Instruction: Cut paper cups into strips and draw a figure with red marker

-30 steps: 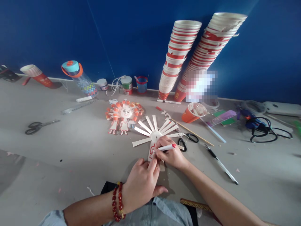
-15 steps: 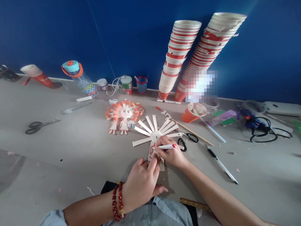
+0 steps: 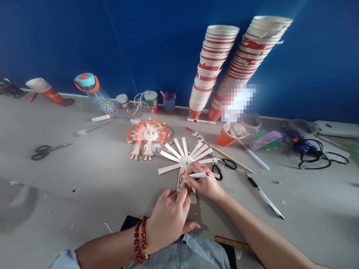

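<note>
My right hand (image 3: 204, 182) is closed around a white marker (image 3: 199, 175) with a red end, its tip at the paper. Under it lies a white paper cutout (image 3: 185, 162) with strips fanned out from a round centre and red lines drawn on its lower part. With fingers stretched over the lower part, my left hand (image 3: 171, 215) presses the cutout to the table, thumb apart. Up and left of the cutout are finished-looking paper dolls (image 3: 148, 140) with curled orange and white strips. Black-handled scissors (image 3: 228, 163) lie partly behind the strips at the right.
Two tall paper cup stacks (image 3: 206, 71) lean by the blue wall. An orange cup (image 3: 230, 133) holds paper scraps. A pen (image 3: 263, 195) and a wooden stick (image 3: 232, 158) lie right; more scissors (image 3: 46, 150), a ruler (image 3: 94, 127) and a water bottle (image 3: 97, 95) are left.
Almost nothing differs. The right hand and marker are at nearly the same spot on the drawn part, and the left hand stays put.
</note>
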{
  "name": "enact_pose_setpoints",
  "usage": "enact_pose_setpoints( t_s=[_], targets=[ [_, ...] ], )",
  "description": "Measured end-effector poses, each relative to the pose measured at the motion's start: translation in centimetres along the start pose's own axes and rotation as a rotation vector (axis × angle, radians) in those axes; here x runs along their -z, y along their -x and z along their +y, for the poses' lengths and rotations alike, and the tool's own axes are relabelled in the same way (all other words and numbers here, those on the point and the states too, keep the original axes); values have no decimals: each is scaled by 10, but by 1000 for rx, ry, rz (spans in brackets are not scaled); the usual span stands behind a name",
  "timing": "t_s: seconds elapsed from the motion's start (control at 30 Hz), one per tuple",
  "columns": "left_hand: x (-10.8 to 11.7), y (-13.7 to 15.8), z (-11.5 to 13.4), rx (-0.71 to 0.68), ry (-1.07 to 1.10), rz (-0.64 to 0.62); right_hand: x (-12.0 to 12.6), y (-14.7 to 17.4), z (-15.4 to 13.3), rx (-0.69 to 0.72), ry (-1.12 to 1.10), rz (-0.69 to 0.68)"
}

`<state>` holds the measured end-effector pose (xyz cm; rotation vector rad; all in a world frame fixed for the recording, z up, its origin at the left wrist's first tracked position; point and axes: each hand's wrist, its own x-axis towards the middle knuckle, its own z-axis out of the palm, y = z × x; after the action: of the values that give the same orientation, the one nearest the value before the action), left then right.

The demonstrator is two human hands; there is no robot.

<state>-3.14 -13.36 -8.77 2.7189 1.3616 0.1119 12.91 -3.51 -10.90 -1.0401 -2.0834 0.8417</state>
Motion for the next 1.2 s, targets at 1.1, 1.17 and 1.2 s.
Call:
enact_pose_setpoints(
  t_s=[1.1, 1.17, 1.2],
  targets=[
    [0, -1, 1, 5, 42, -33, 1, 1, -3, 7, 0, -49],
    [0, 0, 1, 10, 46, -36, 1, 0, -4, 18, 1, -53],
    [0, 0, 1, 13, 46, -39, 1, 0, -5, 24, 1, -54]
  ],
)
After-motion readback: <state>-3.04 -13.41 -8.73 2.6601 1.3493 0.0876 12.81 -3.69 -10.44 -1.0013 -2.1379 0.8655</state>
